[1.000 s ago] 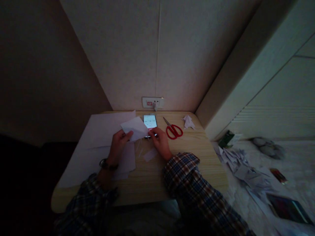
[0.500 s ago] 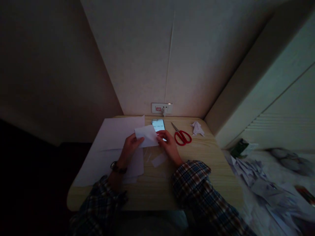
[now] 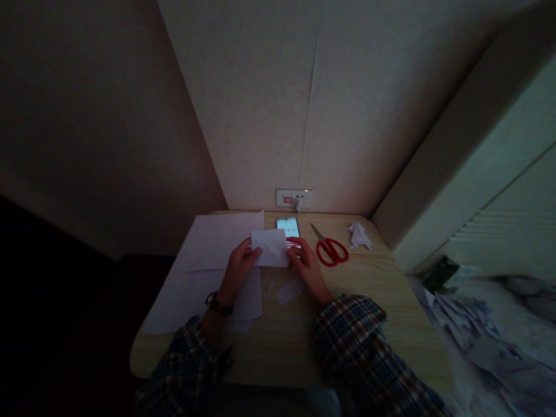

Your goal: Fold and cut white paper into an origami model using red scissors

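Between my two hands is a small white sheet of paper [image 3: 269,248], held up over the table with faint crease lines on it. My left hand [image 3: 240,263] pinches its left edge, thumb on the near face. At the right edge, my right hand [image 3: 306,263] grips it between thumb and fingers. Behind the sheet lies a lit phone [image 3: 290,226], partly covered by the paper and my right fingers. Below my hands are a small paper strip [image 3: 289,291] and thin slivers of paper.
Larger white sheets [image 3: 208,243] cover the table's left side. Red-handled scissors [image 3: 330,249] and a folded paper figure [image 3: 359,236] lie to the right on the wooden table [image 3: 369,324]. A wall socket [image 3: 294,198] holds a plug. Crumpled papers [image 3: 490,347] lie off to the right.
The sheet has turned from slightly tilted to nearly level, with my hands still at both its edges. The whole view has shifted a little, so everything appears further right and lower.
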Tool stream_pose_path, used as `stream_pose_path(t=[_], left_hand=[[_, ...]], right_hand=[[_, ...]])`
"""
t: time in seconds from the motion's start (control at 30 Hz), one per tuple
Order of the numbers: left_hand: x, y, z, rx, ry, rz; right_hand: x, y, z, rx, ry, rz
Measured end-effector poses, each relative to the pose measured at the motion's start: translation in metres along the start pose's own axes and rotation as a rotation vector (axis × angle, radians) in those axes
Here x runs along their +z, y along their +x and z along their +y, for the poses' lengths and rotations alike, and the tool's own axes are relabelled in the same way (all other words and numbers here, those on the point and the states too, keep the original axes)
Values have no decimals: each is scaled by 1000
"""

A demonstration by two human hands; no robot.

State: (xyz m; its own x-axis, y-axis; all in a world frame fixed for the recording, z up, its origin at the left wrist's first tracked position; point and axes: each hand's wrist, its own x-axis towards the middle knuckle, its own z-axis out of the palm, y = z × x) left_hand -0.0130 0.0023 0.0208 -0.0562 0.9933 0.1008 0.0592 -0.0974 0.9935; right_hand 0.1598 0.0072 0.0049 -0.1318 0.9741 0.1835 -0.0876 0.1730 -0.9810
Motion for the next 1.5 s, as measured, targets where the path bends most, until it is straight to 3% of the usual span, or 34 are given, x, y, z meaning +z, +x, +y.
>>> stream_pose_path(t=[0.17,0.43,0.67,0.87,1.0,1.23,1.4,1.5], left_hand=[[-1,0,0,-4,-16,18],[-2,0,-6,-31,-155,52],[2,-1,-1,-167,-363,-43],[-2,-1,1,-177,-430,-44],[-2,-2,1,-180,-410,-32],[-3,-1,1,-139,-315,-37],[-1,1,4,-140,-288,-39],[0,-1,7,-145,-277,-56]], right_hand=[[3,0,4,-10,-7,-91],[1,-3,12,-287,-395,-176],[-1,-3,4,-299,-404,-132],[-1,-6,0,-337,-432,-127],[-2,-7,-1,-289,-404,-130],[-2,-8,-3,-137,-159,-188],[-5,-2,5,-90,44,-102],[-4,0,6,-64,33,-22]])
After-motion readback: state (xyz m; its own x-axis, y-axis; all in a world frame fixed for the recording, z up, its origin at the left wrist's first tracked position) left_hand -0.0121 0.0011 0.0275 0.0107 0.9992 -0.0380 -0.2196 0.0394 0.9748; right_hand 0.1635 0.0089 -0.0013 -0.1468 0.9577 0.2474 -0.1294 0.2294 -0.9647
